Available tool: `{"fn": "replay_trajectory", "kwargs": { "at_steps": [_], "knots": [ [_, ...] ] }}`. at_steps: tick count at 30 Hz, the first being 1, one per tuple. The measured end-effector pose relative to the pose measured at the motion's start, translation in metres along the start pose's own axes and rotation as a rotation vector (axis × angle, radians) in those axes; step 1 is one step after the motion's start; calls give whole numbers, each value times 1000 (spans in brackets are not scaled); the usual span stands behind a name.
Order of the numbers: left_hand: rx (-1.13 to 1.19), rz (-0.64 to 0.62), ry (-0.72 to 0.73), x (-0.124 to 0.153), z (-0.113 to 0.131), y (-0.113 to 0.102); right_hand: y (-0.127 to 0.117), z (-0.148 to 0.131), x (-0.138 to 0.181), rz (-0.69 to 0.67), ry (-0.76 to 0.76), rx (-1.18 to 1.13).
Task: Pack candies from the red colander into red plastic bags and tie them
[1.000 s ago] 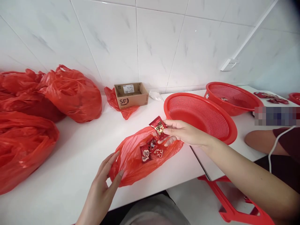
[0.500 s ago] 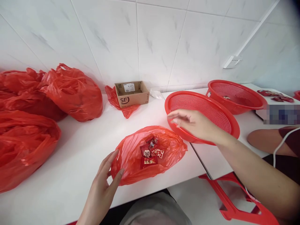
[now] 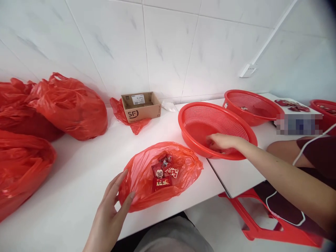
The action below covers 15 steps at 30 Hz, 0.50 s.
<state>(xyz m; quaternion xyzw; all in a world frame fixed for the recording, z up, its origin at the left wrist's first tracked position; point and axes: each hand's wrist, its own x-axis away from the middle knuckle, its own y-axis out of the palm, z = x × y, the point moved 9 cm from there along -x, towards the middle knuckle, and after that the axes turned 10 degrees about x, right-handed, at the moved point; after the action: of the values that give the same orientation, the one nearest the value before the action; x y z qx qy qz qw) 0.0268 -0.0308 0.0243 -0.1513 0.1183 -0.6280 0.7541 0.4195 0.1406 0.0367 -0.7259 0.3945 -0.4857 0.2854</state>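
Note:
A red plastic bag (image 3: 141,168) lies spread on the white table, its mouth facing up. Inside are several small wrapped packets (image 3: 162,182), mostly red, one with white dots. My left hand (image 3: 111,206) holds the bag's near left edge between thumb and fingers. To the right of the bag, my right hand (image 3: 220,141) reaches down into a red perforated plastic basket (image 3: 191,117). Its fingers point toward the basket's floor and are blurred and partly hidden, so what they touch does not show clearly.
Full red bags (image 3: 76,108) crowd the left side. A small cardboard box (image 3: 141,113) rests on red plastic near the tiled wall. Behind the near basket stands a second red basket (image 3: 252,101). A person's knee (image 3: 280,152) and a red stool (image 3: 252,217) are at right.
My right hand has gone from above the basket's near left rim down into the basket. My left hand stays at the bag's edge. The view has turned slightly right.

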Motion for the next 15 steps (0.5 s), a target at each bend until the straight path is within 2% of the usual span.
{"fn": "replay_trajectory", "kwargs": {
  "at_steps": [2,5,8,12,15],
  "knots": [
    [30,17,-24,1,2,-3,-19,-17,2,38,-94,-194],
    [50,17,-53,1,2,-5,-48,-46,14,127,-297,-646],
    [56,19,-61,0,1,-5,-53,-80,27,93,-487,-895],
    [68,14,-28,-1,5,-1,-32,-128,43,10,-640,-959],
    [51,7,-8,-1,7,0,-16,-162,55,-10,-719,-781]
  ]
}}
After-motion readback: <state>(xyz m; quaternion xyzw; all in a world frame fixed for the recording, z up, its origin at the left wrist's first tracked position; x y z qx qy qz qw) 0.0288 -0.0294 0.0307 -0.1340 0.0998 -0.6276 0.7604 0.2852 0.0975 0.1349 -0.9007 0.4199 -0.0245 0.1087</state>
